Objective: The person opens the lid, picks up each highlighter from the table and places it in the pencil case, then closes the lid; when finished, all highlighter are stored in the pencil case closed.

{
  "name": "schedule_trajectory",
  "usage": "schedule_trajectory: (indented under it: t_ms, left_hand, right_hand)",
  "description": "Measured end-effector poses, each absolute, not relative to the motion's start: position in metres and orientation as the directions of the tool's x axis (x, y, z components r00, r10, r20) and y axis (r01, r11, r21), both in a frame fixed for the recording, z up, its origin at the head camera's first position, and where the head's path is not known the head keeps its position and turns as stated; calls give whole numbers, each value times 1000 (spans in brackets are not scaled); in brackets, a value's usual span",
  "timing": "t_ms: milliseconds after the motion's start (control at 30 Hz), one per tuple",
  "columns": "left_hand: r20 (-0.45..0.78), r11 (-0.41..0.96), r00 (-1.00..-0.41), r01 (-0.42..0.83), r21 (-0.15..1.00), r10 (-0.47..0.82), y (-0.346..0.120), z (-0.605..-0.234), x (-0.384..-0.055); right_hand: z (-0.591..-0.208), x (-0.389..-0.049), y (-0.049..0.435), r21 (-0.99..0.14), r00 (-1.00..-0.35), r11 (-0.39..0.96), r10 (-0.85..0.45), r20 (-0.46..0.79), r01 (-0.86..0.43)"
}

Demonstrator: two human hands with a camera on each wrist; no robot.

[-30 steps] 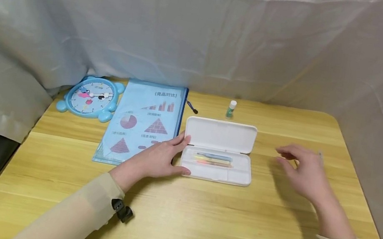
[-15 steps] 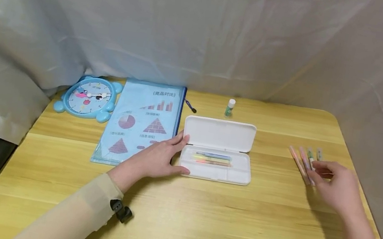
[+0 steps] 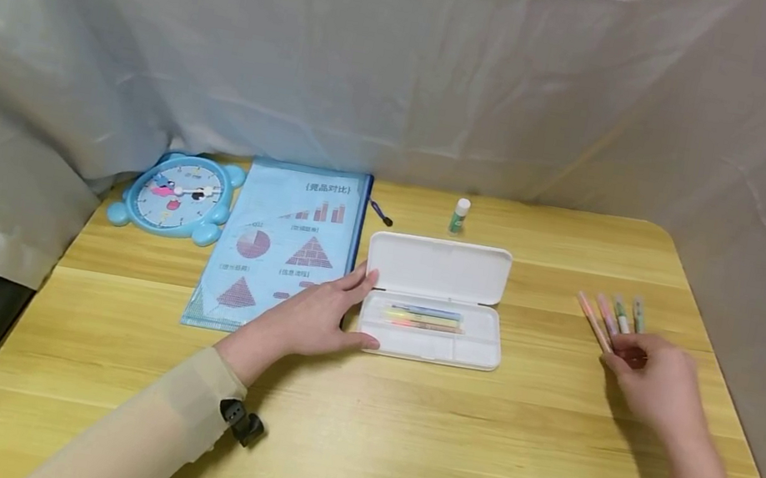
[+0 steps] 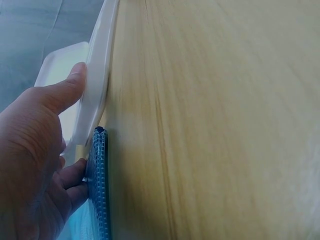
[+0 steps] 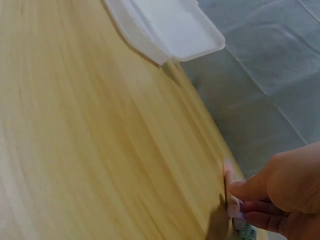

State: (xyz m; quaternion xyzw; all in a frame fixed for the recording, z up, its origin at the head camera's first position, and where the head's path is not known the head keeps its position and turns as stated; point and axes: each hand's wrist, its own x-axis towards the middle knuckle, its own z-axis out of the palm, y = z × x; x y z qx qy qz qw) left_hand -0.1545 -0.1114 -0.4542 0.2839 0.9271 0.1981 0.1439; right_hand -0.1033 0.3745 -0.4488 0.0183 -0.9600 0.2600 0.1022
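We see the left hand gripping the left end of the open white pencil case on the middle of the tabletop. At right, the right hand has its thumb on the orange pen (whether it pinches, we cannot tell). A loose pinch, we judge, could roll the nearby pink pen aside; a leftward push might crease the blue zip folder.

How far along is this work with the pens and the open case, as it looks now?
Looks done: the case lies open, with several pens inside. In hand: the left hand holds the case; the right hand is at four pens on the table, though its grip is unclear. Remaining, it seems: those four pens, which lie outside the case.
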Motion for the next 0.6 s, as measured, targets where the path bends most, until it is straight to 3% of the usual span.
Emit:
schedule_trajectory:
  t_ms: [600]
  left_hand:
    - [-159, 759, -796, 466, 454, 584, -112, -451, -154]
  right_hand:
    - [-453, -105, 362, -480, -991, 875, 9, 135, -58]
